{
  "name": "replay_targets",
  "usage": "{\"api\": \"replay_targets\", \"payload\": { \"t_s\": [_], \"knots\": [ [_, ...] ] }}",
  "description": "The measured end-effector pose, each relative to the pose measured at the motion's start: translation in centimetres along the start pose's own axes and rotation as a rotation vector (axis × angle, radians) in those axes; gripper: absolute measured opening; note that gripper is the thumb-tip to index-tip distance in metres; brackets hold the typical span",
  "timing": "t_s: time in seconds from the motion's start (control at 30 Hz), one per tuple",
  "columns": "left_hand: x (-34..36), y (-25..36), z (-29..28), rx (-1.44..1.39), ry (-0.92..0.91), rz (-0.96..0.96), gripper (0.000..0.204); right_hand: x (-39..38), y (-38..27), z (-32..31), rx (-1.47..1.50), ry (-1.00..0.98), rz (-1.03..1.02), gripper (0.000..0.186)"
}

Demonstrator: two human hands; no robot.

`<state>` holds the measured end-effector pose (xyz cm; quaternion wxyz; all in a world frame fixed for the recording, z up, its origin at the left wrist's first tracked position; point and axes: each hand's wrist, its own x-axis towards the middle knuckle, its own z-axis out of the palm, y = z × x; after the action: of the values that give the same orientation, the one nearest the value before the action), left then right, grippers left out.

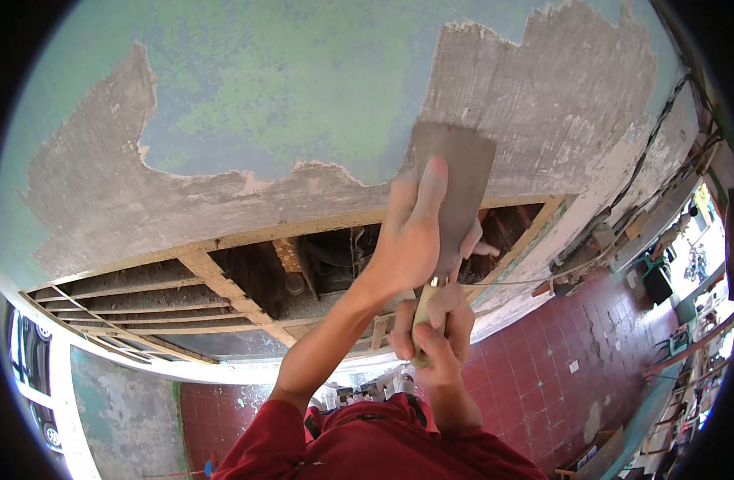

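A wide metal scraper with a pale handle is raised against the wall, where peeling green-blue paint meets rough grey patches. My left hand presses along the scraper's blade, its thumb pointing up the metal and its other fingers curled around the blade's edges. Below it, my right hand is wrapped around the handle. The blade lies at the boundary between the paint and the grey patch, partly covered by my left hand.
An open wooden frame with dark cavities and slats runs beneath the scraped surface. Cables run along the right side. Red floor tiles show below, with chairs and clutter at the far right. A car shows at the far left.
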<state>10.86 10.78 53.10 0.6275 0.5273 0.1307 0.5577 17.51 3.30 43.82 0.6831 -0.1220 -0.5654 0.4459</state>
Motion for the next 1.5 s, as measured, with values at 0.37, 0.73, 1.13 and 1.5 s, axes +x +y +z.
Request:
{"api": "replay_targets", "payload": {
  "t_s": [0.37, 0.73, 1.13, 1.5],
  "knots": [
    [0.6, 0.7, 1.1, -0.076, 0.075, -0.016, 0.048, 0.7, -0.7, 0.1, 0.028, -0.024, 0.022, 0.016],
    [0.8, 0.8, 0.3, 0.053, -0.004, 0.054, 0.049, 1.4, -0.9, 0.4, 0.018, -0.007, -0.006, 0.017],
    [1.9, 1.5, 1.1, -0.004, 0.014, 0.045, 0.048, 2.5, -2.2, 0.0, 0.006, -0.043, 0.009, 0.016],
    [2.3, 1.6, 1.1, -0.020, 0.011, 0.019, 0.047, 2.9, -2.0, 0.0, 0.023, -0.003, 0.012, 0.016]
  ]
}}
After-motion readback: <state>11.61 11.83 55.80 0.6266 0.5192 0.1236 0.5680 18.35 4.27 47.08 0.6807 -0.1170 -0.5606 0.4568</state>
